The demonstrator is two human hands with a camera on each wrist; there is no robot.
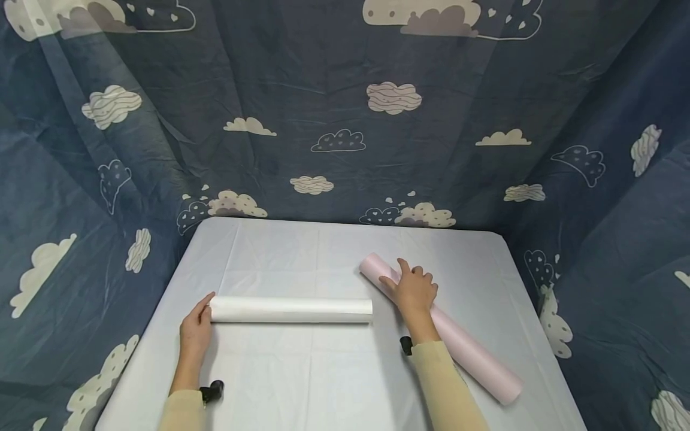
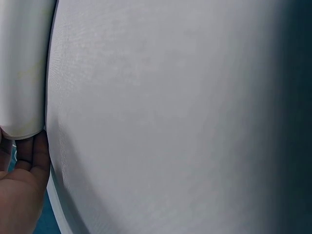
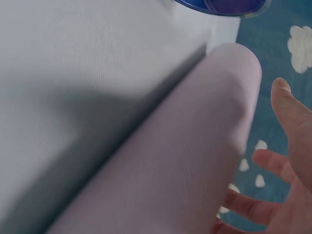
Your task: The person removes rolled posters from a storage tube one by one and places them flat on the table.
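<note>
Head view: on the table [image 1: 334, 365], a left hand [image 1: 196, 331] rests flat-fingered against the end of a white roll [image 1: 291, 310] while the right hand [image 1: 414, 290] lies open, fingers spread, atop a pink roll [image 1: 458, 338] lying diagonally. Left wrist: white roll's end [image 2: 22, 68] meets the fingers [image 2: 34, 153]. Right wrist: spread fingers [image 3: 287, 122] over the pink roll [image 3: 180, 170]. Both rolls appear steadied, not yet gripped; lifting either calls for closing fingers around it.

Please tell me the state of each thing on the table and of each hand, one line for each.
White roll: rolled up, lying flat, crosswise.
Pink roll: rolled up, lying flat, diagonal, apart from the white one.
Left hand: open, fingers at the white roll's left end.
Right hand: open, resting on the pink roll.
Table cover: spread out, faintly creased.
</note>
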